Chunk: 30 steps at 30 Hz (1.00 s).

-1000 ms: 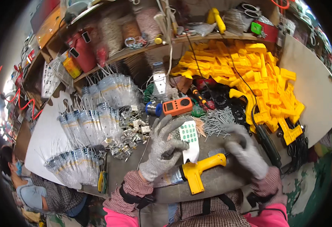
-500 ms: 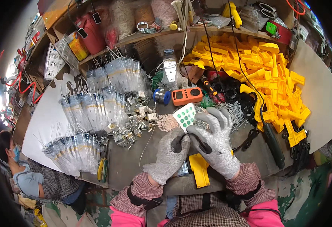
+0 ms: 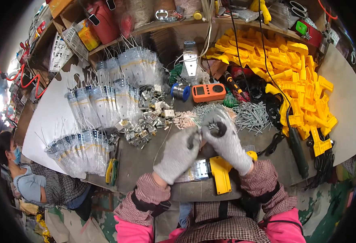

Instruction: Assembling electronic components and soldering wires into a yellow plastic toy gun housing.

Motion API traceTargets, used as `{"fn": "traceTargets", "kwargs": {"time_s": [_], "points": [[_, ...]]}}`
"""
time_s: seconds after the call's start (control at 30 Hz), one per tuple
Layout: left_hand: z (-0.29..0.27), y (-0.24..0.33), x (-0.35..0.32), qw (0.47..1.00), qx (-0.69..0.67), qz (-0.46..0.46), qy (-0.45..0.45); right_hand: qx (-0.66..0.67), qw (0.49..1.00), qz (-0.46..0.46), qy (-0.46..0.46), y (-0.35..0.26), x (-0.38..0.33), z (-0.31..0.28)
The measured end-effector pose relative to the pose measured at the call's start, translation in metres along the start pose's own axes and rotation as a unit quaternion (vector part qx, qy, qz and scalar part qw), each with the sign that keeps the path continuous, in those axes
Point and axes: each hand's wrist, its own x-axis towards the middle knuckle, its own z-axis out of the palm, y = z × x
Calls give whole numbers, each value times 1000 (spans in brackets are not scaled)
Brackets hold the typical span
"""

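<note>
My left hand point(image 3: 177, 153), in a grey work glove with dark fingertips, has thumb and fingers pinched together. Its fingertips meet those of my right hand point(image 3: 223, 135), gloved alike, whose thumb and forefinger curl into a ring. Whatever they pinch is hidden or too small to name. Just below the hands, a yellow plastic tool housing point(image 3: 221, 175) lies on the dark bench. Against its left side rests a clear-bagged part with a shiny metal plate point(image 3: 199, 169). Beyond my fingers are heaped pale pink plugs point(image 3: 184, 120) and loose screws point(image 3: 253, 117).
Bagged wired plates point(image 3: 78, 152) fan out at left, beside metal fittings point(image 3: 145, 125) and pliers point(image 3: 112, 172). An orange multimeter point(image 3: 208, 92) and solder spool point(image 3: 180, 92) stand behind. Yellow housings point(image 3: 295, 81) pile up right, near a dark corded tool point(image 3: 297, 156). A co-worker point(image 3: 36, 178) sits far left.
The white sheet of green round stickers held up between my hands is no longer visible. My right fingers, spread before, have curled in. The head view has shifted slightly.
</note>
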Motion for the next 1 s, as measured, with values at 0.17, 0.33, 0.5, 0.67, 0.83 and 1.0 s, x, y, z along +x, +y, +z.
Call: {"fn": "traceTargets", "kwargs": {"time_s": [0.17,0.33,0.5,0.67,0.83,1.0], "points": [[4,-76,-12,953,283,-17,108,-126,992,-14,9,-1,-34,-29],[-2,-17,-91,977,109,54,-176,-189,976,9,-112,-16,-103,-80],[21,-11,-115,980,166,36,-108,-122,947,65,-289,-28,-159,-94],[13,-2,-133,975,179,36,-125,-114,950,26,-290,-10,-138,-160],[-18,-20,-144,962,-151,-222,56,-466,884,41,3,82,-69,-218],[0,64,-56,989,64,108,-76,-578,797,155,-87,120,-58,-210]]}}
